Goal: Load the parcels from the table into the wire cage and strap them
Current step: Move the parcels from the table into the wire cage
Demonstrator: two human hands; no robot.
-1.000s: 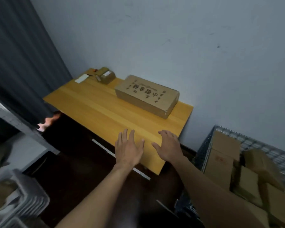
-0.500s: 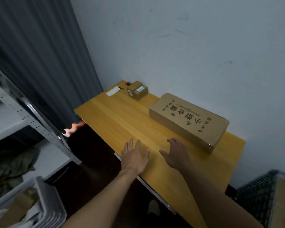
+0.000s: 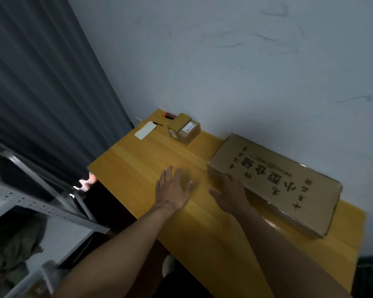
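— Table?
— Table [image 3: 138, 168] under both hands. Big parcel [image 3: 274, 186] just ahead of my right hand [image 3: 230, 194], fingers spread at its near corner, gripping nothing.
— Small parcel [image 3: 184, 130]?
— Well beyond my left hand [image 3: 172, 190], which is flat, relaxed, empty.

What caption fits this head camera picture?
Open left hand and right hand reach across the wooden table toward the long cardboard parcel.

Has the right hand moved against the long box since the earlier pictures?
Yes. The right hand moved forward across the table toward the long box; its fingers are now at the box's left end.
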